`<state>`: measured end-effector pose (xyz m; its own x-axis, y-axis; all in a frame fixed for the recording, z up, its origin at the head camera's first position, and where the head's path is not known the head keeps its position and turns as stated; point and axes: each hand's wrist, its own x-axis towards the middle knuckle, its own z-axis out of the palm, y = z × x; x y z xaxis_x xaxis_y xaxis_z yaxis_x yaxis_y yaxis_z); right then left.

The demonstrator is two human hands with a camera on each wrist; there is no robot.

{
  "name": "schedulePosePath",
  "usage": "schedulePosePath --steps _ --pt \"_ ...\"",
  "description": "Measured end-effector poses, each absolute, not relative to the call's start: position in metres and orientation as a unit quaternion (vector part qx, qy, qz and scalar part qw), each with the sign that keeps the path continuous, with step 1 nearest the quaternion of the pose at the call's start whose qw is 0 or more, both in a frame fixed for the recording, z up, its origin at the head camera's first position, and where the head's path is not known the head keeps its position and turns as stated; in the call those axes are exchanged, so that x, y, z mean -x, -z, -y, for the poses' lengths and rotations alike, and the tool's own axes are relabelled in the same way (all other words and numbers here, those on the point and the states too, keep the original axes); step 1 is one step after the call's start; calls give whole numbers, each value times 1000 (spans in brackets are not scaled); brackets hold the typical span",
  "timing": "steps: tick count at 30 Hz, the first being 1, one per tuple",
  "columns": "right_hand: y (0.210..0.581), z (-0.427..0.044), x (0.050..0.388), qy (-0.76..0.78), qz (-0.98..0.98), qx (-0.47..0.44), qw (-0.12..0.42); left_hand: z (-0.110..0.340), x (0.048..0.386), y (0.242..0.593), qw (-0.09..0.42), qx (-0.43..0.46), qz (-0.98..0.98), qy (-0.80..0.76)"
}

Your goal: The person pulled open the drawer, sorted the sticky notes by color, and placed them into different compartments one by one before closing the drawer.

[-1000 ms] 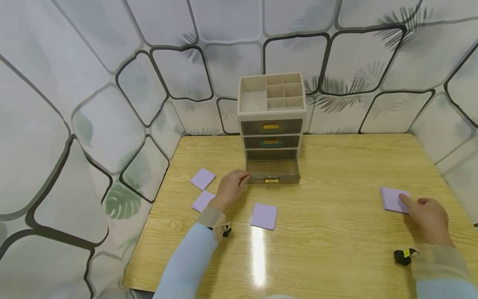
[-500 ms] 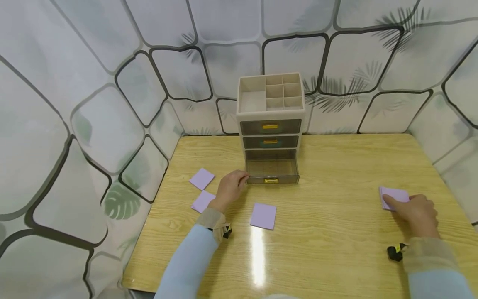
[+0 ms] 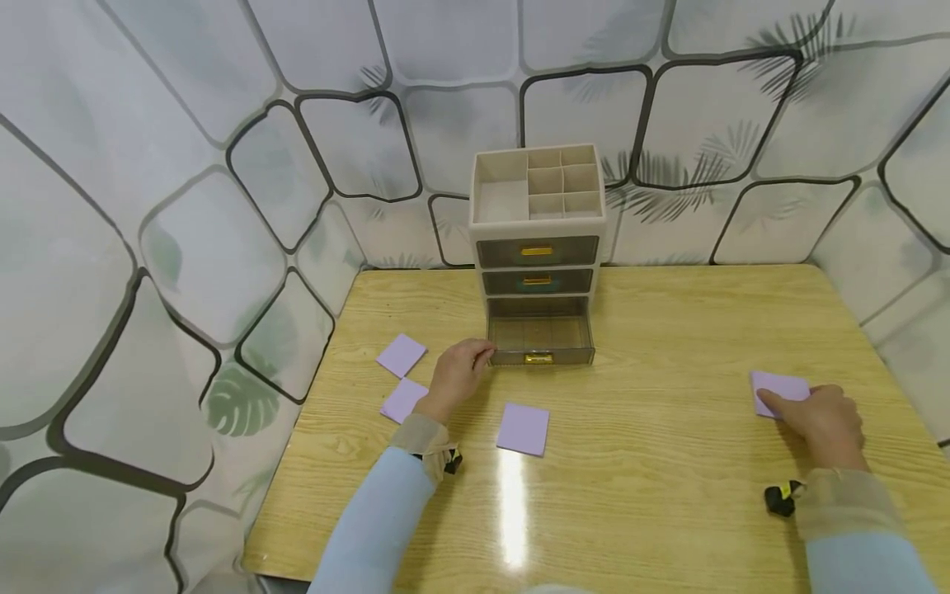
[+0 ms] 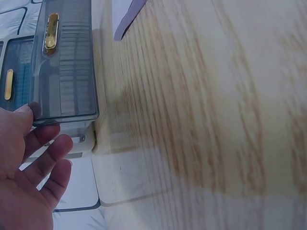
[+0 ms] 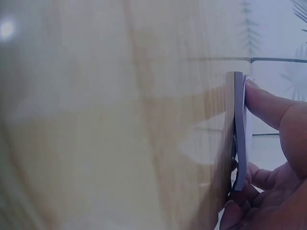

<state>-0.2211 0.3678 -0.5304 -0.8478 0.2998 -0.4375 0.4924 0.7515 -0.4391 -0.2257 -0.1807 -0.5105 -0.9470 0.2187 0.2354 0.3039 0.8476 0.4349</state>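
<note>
Head view: open drawer (image 3: 570,356) lies between the hands (image 3: 458,375) (image 3: 822,419).

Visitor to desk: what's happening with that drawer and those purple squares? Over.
Left hand pinches corner of bottom drawer, which stands open. Right hand grips purple pad. Another pad lies before the drawer, not touching it.

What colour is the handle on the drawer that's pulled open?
The handle is gold. It shows best in the left wrist view.
</note>
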Motion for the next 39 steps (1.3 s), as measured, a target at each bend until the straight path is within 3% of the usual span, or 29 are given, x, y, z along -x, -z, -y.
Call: schedulePosePath --steps 13,21,39 --pt "526 -376 223 286 -927 -174 167 182 227 508 73 136 956 251" --pt "524 -381 225 304 -929 -168 128 182 226 503 52 129 956 258" --pt "490 -327 248 384 -915 -104 65 184 227 505 43 132 954 266"
